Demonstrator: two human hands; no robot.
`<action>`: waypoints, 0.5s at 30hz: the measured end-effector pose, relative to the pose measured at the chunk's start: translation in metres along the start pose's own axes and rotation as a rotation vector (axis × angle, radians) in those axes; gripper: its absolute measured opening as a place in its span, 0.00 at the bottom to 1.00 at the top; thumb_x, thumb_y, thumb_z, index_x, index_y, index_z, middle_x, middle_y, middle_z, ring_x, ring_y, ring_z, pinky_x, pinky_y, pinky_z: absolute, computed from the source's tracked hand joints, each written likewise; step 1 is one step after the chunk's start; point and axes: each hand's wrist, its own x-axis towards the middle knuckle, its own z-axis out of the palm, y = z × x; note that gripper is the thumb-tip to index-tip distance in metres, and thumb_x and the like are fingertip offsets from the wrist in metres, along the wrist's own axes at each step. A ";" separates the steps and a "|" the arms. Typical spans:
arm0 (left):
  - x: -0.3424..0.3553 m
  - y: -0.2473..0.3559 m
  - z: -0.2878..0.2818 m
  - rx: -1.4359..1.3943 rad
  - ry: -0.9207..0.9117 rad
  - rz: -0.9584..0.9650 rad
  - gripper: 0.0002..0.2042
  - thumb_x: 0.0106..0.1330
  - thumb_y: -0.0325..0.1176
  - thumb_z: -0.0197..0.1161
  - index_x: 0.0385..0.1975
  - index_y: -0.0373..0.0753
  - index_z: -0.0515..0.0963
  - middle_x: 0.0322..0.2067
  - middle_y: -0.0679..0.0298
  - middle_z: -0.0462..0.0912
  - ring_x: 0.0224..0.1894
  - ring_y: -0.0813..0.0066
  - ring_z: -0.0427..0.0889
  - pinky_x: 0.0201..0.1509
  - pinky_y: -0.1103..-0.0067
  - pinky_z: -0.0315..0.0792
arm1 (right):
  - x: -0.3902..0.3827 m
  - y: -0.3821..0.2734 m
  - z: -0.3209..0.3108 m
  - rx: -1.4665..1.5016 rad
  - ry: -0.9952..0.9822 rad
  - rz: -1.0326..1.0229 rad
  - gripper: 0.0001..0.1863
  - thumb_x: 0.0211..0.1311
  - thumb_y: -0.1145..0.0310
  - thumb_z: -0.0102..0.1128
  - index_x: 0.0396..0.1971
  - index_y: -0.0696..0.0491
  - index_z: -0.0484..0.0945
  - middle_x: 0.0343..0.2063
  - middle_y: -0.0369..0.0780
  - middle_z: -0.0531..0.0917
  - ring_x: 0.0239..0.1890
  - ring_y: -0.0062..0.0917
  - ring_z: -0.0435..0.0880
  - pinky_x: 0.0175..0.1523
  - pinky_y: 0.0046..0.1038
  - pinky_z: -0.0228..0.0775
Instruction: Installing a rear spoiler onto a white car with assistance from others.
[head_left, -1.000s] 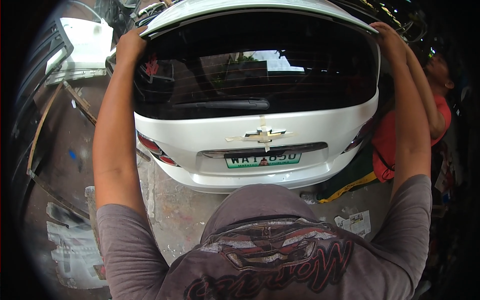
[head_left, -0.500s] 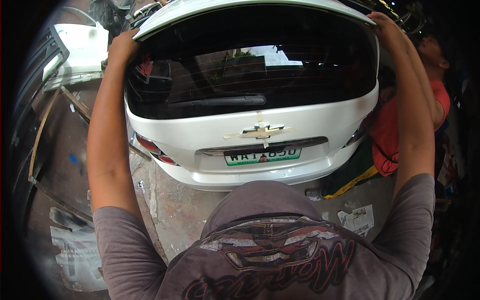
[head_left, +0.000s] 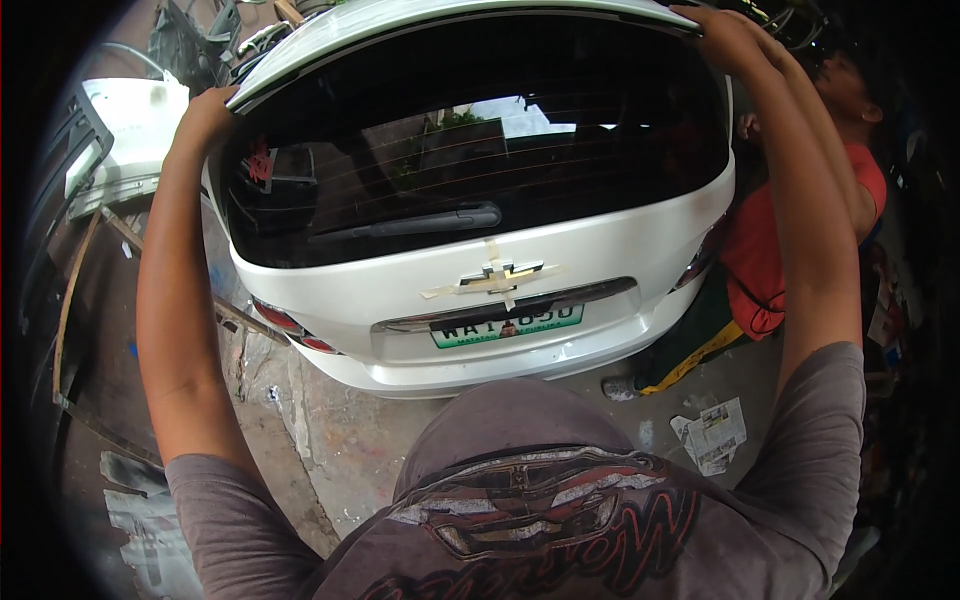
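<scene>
A long white curved rear spoiler (head_left: 310,50) spans the top of a white hatchback's dark rear window (head_left: 560,170). My left hand (head_left: 210,118) is closed around its left end, above the window's upper left corner. At the opposite end my right hand (head_left: 722,40) grips it, fingers over the edge and partly hidden. Both arms are stretched forward and wide apart. Below the glass, the tailgate (head_left: 320,290) carries a metallic emblem (head_left: 500,275) crossed with masking tape. A wiper (head_left: 420,220) lies across the lower glass.
A co-worker in a red shirt (head_left: 865,180) stands close at the car's right side, a hand (head_left: 748,126) near the window edge. Newspaper sheets (head_left: 715,437) lie on the concrete. On the left are a white panel (head_left: 130,125) and a wooden frame (head_left: 75,300).
The view has shifted, so the car sits lower and further left. My right hand and the spoiler's right end are further from the window's right edge. The co-worker's hand has risen.
</scene>
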 end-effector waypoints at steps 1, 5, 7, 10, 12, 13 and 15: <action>0.003 -0.003 0.001 -0.003 0.002 0.007 0.20 0.65 0.36 0.60 0.58 0.52 0.81 0.50 0.48 0.85 0.54 0.44 0.83 0.58 0.62 0.76 | 0.005 -0.003 -0.006 0.053 -0.073 -0.083 0.28 0.67 0.64 0.62 0.66 0.54 0.72 0.55 0.49 0.83 0.56 0.42 0.84 0.63 0.36 0.73; -0.004 -0.011 0.005 -0.213 0.084 0.108 0.26 0.65 0.32 0.61 0.66 0.47 0.75 0.53 0.46 0.84 0.56 0.44 0.82 0.60 0.65 0.74 | 0.000 -0.057 -0.065 0.291 -0.297 0.000 0.32 0.72 0.56 0.60 0.67 0.62 0.69 0.60 0.56 0.79 0.62 0.46 0.79 0.67 0.36 0.69; 0.009 0.004 0.004 -0.204 0.083 0.107 0.28 0.63 0.31 0.63 0.66 0.44 0.74 0.54 0.45 0.83 0.58 0.45 0.82 0.62 0.66 0.74 | 0.003 0.012 -0.002 0.257 -0.018 -0.031 0.29 0.62 0.76 0.62 0.65 0.45 0.77 0.49 0.46 0.88 0.51 0.38 0.87 0.58 0.34 0.76; -0.006 -0.011 0.000 -0.216 0.045 0.076 0.32 0.58 0.31 0.70 0.67 0.41 0.74 0.56 0.45 0.82 0.59 0.47 0.81 0.64 0.68 0.73 | 0.010 -0.020 -0.001 0.296 -0.107 0.054 0.33 0.59 0.80 0.61 0.66 0.43 0.76 0.55 0.48 0.85 0.56 0.41 0.84 0.62 0.35 0.74; -0.011 -0.002 0.006 -0.246 0.048 0.062 0.32 0.57 0.30 0.72 0.67 0.41 0.74 0.56 0.45 0.82 0.58 0.47 0.82 0.63 0.68 0.74 | 0.006 -0.021 0.006 0.322 -0.096 0.047 0.34 0.56 0.82 0.57 0.65 0.43 0.77 0.57 0.49 0.83 0.58 0.46 0.82 0.65 0.38 0.72; -0.020 -0.003 -0.005 -0.249 0.048 0.029 0.33 0.57 0.29 0.72 0.66 0.41 0.74 0.56 0.45 0.82 0.58 0.47 0.82 0.62 0.68 0.74 | 0.006 -0.032 -0.008 0.342 -0.086 0.041 0.35 0.55 0.84 0.55 0.65 0.45 0.77 0.58 0.49 0.82 0.60 0.46 0.81 0.66 0.38 0.71; -0.021 0.029 -0.014 -0.270 0.020 -0.023 0.33 0.56 0.29 0.72 0.66 0.41 0.75 0.56 0.45 0.82 0.57 0.47 0.82 0.62 0.67 0.75 | -0.005 -0.033 -0.019 0.311 -0.126 0.064 0.36 0.52 0.88 0.54 0.65 0.52 0.76 0.61 0.50 0.80 0.65 0.43 0.78 0.70 0.34 0.66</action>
